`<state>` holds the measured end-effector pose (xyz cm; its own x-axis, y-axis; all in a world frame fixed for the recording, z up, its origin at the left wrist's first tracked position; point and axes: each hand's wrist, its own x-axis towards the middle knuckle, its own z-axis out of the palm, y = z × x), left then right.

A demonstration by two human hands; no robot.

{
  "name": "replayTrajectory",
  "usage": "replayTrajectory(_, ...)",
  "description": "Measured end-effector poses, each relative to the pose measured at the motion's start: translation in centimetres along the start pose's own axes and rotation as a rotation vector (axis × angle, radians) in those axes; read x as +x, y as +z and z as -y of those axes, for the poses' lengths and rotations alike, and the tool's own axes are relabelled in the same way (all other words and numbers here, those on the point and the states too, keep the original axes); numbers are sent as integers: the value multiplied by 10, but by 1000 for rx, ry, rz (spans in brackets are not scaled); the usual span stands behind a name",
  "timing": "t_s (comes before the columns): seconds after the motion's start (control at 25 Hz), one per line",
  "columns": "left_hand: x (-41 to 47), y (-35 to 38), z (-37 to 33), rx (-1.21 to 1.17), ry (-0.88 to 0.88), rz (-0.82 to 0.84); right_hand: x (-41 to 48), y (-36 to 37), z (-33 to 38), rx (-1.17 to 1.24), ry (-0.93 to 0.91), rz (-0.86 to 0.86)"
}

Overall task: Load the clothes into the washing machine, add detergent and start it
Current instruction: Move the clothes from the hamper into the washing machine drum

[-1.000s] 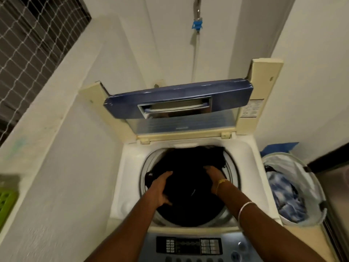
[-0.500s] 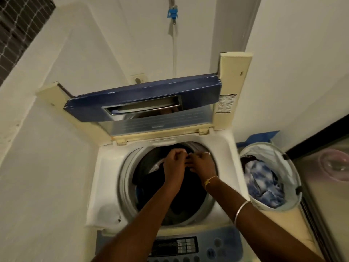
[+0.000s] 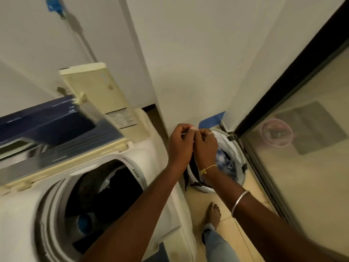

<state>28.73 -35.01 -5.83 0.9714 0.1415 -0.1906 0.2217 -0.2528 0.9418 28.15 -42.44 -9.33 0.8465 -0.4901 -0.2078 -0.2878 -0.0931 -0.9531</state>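
The top-loading washing machine (image 3: 151,154) stands at the left with its blue lid (image 3: 47,121) raised. Dark clothes (image 3: 117,191) lie in the drum. To its right on the floor is a white laundry basket (image 3: 238,157) holding a blue-and-white garment (image 3: 224,163). My left hand (image 3: 179,146) and my right hand (image 3: 206,148) are raised together above the basket's near rim. Their fingers are curled and the fingertips meet on a small pale thing (image 3: 191,128) that I cannot identify.
A dark-framed glass door (image 3: 302,167) closes off the right side. A blue object (image 3: 211,119) lies behind the basket by the wall. My bare foot (image 3: 213,214) stands on the tiled floor between machine and door. A pipe with a blue tag (image 3: 54,6) hangs above.
Both hands left the clothes in the drum, came together and moved right, from over the drum to over the basket. The view has swung right.
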Motion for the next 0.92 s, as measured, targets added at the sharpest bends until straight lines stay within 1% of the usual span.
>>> replayTrajectory(0.04,11,23,7,8,-45,40,22,-12,-15,-42,11,-15)
replayTrajectory(0.12,32,61,30,37,-127,97,61,-30,-56,-204,30,26)
replayTrajectory(0.24,60,113,79,116,-191,157,114,-56,-142,-577,146,183)
replayTrajectory(0.36,80,149,135,172,-267,193,152,-76,-222,-793,260,353)
replayTrajectory(0.52,95,181,214,229,-343,232,185,-80,-311,-966,331,512)
replayTrajectory(0.6,98,190,245,239,-387,216,191,-73,-349,-1005,404,610)
replayTrajectory(0.72,101,197,283,218,-449,177,189,-61,-400,-1056,441,713)
replayTrajectory(0.76,100,197,293,203,-472,159,187,-57,-414,-1073,450,725)
replayTrajectory(0.84,94,198,313,204,-513,145,183,-50,-438,-1133,404,719)
replayTrajectory(0.92,89,197,325,251,-542,142,181,-49,-440,-1089,321,640)
